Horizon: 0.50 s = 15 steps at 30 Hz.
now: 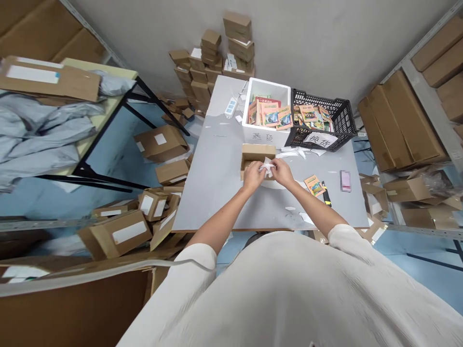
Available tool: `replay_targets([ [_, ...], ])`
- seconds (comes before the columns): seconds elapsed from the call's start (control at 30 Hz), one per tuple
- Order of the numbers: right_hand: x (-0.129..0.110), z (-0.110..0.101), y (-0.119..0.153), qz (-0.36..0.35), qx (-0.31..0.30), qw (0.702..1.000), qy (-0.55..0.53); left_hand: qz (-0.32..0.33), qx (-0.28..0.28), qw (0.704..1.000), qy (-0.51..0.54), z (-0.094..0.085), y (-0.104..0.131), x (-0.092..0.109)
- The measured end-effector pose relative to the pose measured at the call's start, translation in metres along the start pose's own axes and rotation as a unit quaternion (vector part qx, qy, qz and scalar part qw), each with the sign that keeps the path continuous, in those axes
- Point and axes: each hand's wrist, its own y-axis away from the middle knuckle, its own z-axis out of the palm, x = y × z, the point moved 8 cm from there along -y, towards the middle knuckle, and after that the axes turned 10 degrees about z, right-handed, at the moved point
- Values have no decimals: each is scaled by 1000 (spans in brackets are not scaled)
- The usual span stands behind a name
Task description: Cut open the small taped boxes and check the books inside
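My left hand and my right hand are closed on a crumpled piece of white paper, one at each side of it. Both hands are over the near part of an open brown cardboard box, whose inside is partly hidden by them. To the right of my right hand lie an orange booklet and a black and yellow tool.
Behind the box, a white foam bin and a black crate hold booklets. A phone lies on the grey table at right, a power strip at back left. Cardboard boxes litter the floor.
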Motion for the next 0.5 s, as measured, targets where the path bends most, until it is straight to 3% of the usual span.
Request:
replay_targets([
  [0.13,-6,23,-23,8,8,1000,22,-19,12,998,-56,-8,-16,-22],
  [0.27,1,50,-40,27,-11,1000,13,-52,-52,997,-21,4,-20,-44],
  [0.5,15,76,-57,26,-14,1000,7,29,-90,994,-63,19,0,-42],
])
